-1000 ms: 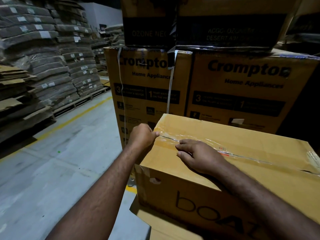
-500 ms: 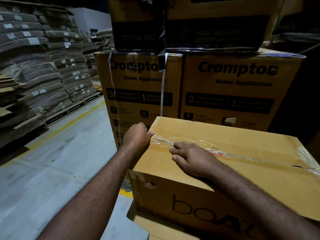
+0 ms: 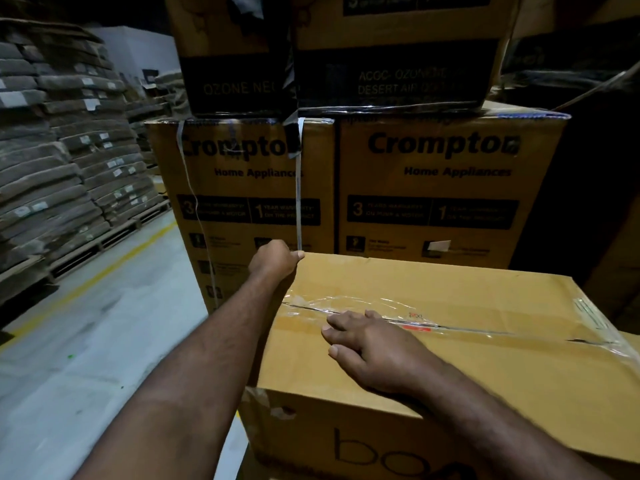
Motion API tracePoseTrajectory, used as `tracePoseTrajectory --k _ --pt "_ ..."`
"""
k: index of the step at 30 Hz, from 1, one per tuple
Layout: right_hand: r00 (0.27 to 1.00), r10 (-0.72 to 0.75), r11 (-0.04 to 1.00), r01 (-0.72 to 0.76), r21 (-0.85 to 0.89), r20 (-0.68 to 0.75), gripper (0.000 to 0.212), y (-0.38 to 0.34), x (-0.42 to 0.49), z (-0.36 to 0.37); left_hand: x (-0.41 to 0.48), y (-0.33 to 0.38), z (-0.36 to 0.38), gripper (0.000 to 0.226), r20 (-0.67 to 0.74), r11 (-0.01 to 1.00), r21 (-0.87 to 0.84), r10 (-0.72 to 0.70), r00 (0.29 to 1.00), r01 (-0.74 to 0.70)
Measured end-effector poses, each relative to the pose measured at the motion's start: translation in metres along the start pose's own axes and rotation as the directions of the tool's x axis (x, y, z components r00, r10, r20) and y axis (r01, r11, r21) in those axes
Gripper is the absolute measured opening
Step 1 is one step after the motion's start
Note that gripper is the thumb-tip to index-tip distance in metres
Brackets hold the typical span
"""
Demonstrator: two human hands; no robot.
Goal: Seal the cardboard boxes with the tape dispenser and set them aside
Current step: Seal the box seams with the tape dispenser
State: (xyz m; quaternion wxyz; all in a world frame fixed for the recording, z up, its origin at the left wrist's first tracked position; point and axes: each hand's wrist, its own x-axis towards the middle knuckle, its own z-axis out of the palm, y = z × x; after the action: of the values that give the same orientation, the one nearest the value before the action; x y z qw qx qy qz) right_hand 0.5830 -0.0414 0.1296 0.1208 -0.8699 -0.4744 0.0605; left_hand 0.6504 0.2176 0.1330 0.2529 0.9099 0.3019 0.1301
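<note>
A brown cardboard box (image 3: 485,368) with a dark logo on its near side stands in front of me. Wrinkled clear tape (image 3: 349,306) runs along its top seam. My right hand (image 3: 374,348) lies flat on the lid, fingers spread, just below the taped seam. At the box's far left corner my left hand (image 3: 273,259) is curled over the edge, thumb on top; its fingers are hidden behind the box. No tape dispenser is in view.
Large "Crompton" cartons (image 3: 450,188) are stacked right behind the box, with dark cartons (image 3: 388,53) on top and loose straps (image 3: 298,202) hanging down. Stacks of flattened cardboard on pallets (image 3: 69,174) line the left. A grey floor with a yellow line (image 3: 104,271) lies between.
My left hand slid from the end of the taped seam to the box's far left corner. My right hand stayed flat on the lid. The view tilted slightly.
</note>
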Motion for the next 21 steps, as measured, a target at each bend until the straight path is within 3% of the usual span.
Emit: tracePoseTrajectory --k 4,11,16,21 --pt "0.999 0.034 0.997 -0.031 0.065 -0.039 0.047 0.001 0.002 0.001 0.008 0.002 0.002 0.039 0.054 0.995 -0.076 0.065 0.996 -0.061" --pt "0.997 0.049 0.992 -0.041 0.123 -0.058 0.045 0.005 0.008 0.003 -0.015 -0.027 -0.003 0.043 0.195 0.915 0.162 0.338 0.921 -0.37" --pt "0.998 0.03 0.993 -0.023 0.113 -0.059 0.045 0.003 0.011 0.004 -0.029 -0.038 -0.006 0.047 0.202 0.901 0.186 0.355 0.913 -0.392" --pt "0.998 0.026 0.993 -0.019 0.118 -0.062 0.046 0.007 0.007 0.004 -0.038 -0.029 -0.006 0.039 0.163 0.801 0.339 0.467 0.869 -0.494"
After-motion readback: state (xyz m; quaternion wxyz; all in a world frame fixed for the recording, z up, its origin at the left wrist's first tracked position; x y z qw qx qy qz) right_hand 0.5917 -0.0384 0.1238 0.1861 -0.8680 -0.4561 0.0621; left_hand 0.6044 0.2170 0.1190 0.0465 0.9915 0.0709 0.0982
